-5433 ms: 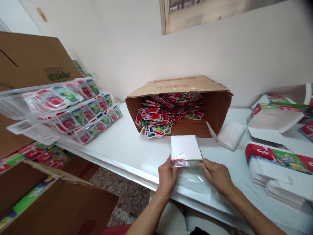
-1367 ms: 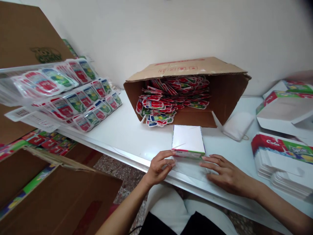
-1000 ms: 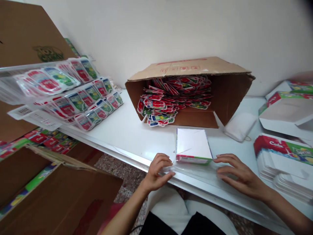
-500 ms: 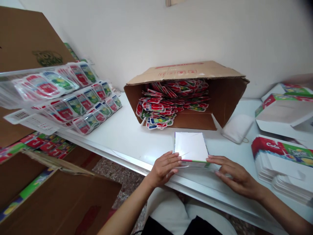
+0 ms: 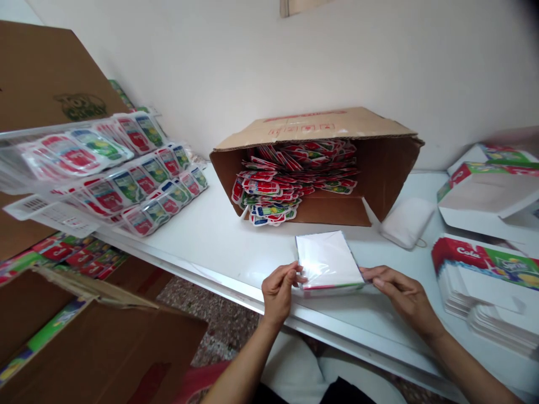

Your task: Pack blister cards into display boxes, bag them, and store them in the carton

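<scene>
A flat box [image 5: 327,259] with a plain white top and a coloured strip along its front edge lies near the table's front edge. Glare on its top suggests clear film over it. My left hand [image 5: 280,289] is closed at the box's left front corner, thumb and fingers pinched together. At the right front corner my right hand [image 5: 402,294] pinches the edge between thumb and forefinger. Whether the fingers hold the card itself or the film cannot be told. Behind it, an open carton [image 5: 391,174] on its side holds a heap of red and green drink-shaped packets [image 5: 273,188].
Clear-wrapped rows of similar packets [image 5: 138,182] stand at the left, overhanging the table edge. A white pouch [image 5: 407,223] lies right of the carton. Stacked flat printed cartons [image 5: 484,275] and open display boxes [image 5: 492,188] sit at the right. A large brown carton [image 5: 96,342] stands lower left.
My left hand has gone from lying flat along the box's edge to a pinch at its corner. My right fingers have closed on the right corner. The box has turned slightly.
</scene>
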`<move>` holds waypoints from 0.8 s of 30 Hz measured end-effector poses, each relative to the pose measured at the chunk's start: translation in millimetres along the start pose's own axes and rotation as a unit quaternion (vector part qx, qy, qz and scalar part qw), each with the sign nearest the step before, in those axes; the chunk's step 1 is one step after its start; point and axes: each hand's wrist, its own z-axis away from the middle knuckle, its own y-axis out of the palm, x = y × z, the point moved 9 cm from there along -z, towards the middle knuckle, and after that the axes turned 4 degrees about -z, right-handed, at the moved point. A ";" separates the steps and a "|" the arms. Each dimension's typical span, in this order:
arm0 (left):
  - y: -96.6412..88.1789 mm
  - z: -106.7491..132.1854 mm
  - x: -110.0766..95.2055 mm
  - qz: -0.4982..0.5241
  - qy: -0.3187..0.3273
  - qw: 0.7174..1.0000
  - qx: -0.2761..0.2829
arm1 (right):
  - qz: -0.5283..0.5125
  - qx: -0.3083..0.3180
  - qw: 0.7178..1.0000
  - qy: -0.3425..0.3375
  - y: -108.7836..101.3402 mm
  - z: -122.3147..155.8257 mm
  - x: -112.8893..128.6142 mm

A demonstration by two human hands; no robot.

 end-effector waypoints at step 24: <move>-1.8 2.1 47.9 -0.117 -0.173 0.973 -0.098 | 0.133 0.003 0.967 0.217 23.1 -14.3 -56.8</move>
